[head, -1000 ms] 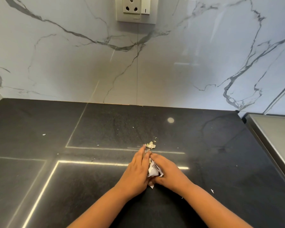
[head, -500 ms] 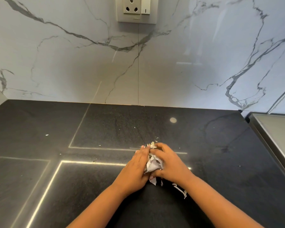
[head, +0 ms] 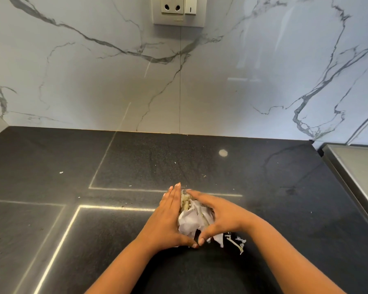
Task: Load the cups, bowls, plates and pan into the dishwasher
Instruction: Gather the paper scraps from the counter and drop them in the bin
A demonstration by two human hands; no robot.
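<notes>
Left fingers (head: 174, 193) straight and together, pressed flat against the paper wad (head: 192, 219); right fingers (head: 197, 195) bent round its other side, thumbs meeting below. Left hand (head: 168, 219) and right hand (head: 223, 215) cup the wad near the black surface's (head: 51, 240) front middle. Crumbs (head: 61, 172) lie scattered. No dishes or dishwasher visible. Socket (head: 179, 9) on the marble wall behind.

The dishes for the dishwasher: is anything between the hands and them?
No dishes or dishwasher show in this view. Both hands, left hand and right hand, are busy cupping a crumpled tissue with scraps on the black counter.
</notes>
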